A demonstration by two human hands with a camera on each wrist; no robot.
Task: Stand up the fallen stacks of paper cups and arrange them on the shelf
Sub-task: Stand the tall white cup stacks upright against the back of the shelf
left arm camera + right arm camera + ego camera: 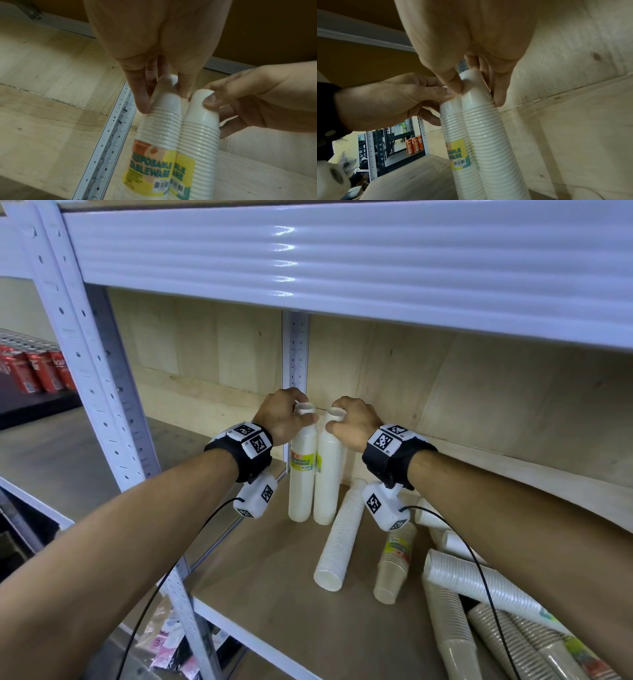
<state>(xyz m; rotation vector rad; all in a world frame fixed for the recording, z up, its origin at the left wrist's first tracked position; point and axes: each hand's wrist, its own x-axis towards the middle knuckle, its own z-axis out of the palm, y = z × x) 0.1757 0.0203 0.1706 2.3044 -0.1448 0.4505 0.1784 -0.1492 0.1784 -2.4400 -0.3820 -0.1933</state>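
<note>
Two tall white cup stacks stand upright side by side at the back left of the wooden shelf (274, 594). My left hand (289, 414) pinches the top of the left stack (302, 474), which bears a yellow "Disposable Tableware" label (150, 169). My right hand (346, 419) pinches the top of the right stack (328, 474). In the left wrist view the left stack (164, 121) and right stack (200, 132) touch each other. In the right wrist view my right hand grips the nearer stack (488, 128), beside the labelled one (453, 128).
Several fallen stacks lie on the shelf: a white one (342, 539) leaning near the upright pair, a tan one (394, 566), and more white and tan ones (479, 583) at the right. A perforated upright post (295, 354) stands behind. The upper shelf beam (342, 268) hangs overhead.
</note>
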